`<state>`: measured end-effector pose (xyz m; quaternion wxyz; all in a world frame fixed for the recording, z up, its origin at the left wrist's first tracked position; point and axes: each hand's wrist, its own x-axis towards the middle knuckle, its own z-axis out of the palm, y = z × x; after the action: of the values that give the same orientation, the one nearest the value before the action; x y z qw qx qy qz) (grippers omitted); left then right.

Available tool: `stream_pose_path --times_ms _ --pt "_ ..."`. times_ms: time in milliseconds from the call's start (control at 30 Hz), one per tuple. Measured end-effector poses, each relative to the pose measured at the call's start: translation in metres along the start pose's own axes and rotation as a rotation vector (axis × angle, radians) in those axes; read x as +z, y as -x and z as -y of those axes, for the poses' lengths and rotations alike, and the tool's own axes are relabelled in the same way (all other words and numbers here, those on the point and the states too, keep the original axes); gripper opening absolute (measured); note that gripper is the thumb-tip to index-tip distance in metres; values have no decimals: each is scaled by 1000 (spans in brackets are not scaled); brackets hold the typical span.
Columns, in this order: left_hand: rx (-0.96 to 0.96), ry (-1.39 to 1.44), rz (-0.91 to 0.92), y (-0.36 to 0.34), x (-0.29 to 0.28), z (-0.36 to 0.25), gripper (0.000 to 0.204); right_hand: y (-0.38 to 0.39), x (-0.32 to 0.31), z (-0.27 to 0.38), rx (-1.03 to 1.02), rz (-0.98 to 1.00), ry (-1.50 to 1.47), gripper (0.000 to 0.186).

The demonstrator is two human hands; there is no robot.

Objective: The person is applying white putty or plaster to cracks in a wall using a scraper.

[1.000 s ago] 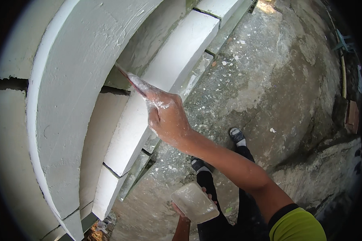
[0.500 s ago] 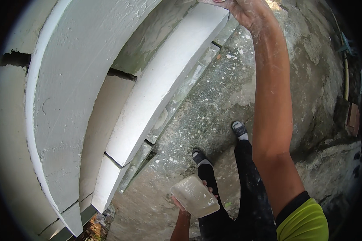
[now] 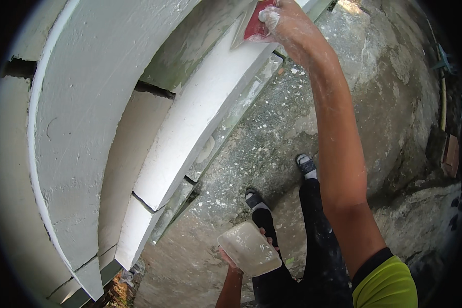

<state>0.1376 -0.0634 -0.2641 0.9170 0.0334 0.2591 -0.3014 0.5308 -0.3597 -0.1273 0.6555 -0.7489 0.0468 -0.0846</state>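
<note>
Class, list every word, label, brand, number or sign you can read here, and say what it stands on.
None: no readable text shows on the red scraper, the whitish tray, the white ledge or the yellow-green sleeve.

Scraper (image 3: 254,24) — red and grey; ledge (image 3: 200,110) — white.

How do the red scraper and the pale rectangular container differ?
Colour: the scraper shows red; the container is pale, with white specks.
Shape: the scraper is thin and flat; the container is boxy.
Place: the scraper is in the right hand, at the white ledge; the container is in the left hand.
Both are held one-handed.
</note>
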Motion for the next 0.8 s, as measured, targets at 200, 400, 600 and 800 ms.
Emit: stream_pose_path --times_ms 200,400,600,800 --pt "-45 14 -33 0 -3 2 103 8 46 1 -91 -152 218 16" --pt "-26 50 3 -9 14 -1 102 20 58 -10 -15 -143 201 25" --pt "17 31 -30 -3 8 -5 102 46 62 -1 -200 -195 -155 25" --pt "13 -3 -5 -6 8 -2 105 54 121 8 -115 -152 81 37"
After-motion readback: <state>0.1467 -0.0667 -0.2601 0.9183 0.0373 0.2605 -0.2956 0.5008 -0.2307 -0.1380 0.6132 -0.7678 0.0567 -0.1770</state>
